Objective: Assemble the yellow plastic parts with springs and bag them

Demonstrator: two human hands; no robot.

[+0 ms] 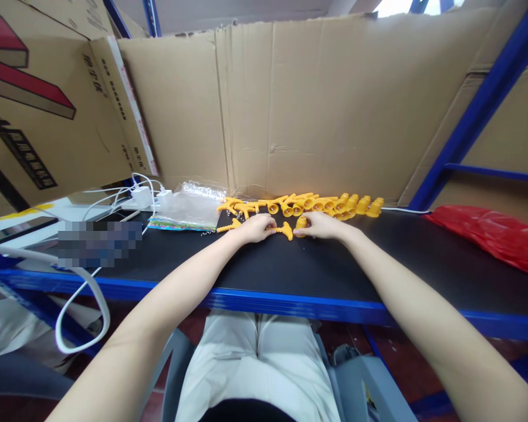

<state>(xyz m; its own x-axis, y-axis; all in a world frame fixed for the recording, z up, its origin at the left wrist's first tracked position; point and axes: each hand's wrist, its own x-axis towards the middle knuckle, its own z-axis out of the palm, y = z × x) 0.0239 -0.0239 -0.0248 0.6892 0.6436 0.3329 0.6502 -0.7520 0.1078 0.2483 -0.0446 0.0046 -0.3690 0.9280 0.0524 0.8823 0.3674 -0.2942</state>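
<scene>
My left hand [260, 227] is closed around the shaft of a yellow T-shaped handle [287, 231], whose crosspiece points right. A small yellow bell-shaped cup [300, 224] is in the fingers of my right hand [319, 225], just beside the handle. The two pieces look close together, but I cannot tell whether they touch. Behind my hands runs a row of similar yellow cups [363, 205]. More yellow handle pieces [246, 207] lie at the row's left end. Left of my left hand, a yellow piece [229, 227] lies by a thin metal spiral.
The black tabletop [290, 269] has a blue metal front edge [299, 302]. Clear plastic bags [189, 206] and white chargers with cables [143, 196] lie to the left. A red plastic bag [493, 234] sits at the right. Cardboard [312, 111] stands along the back.
</scene>
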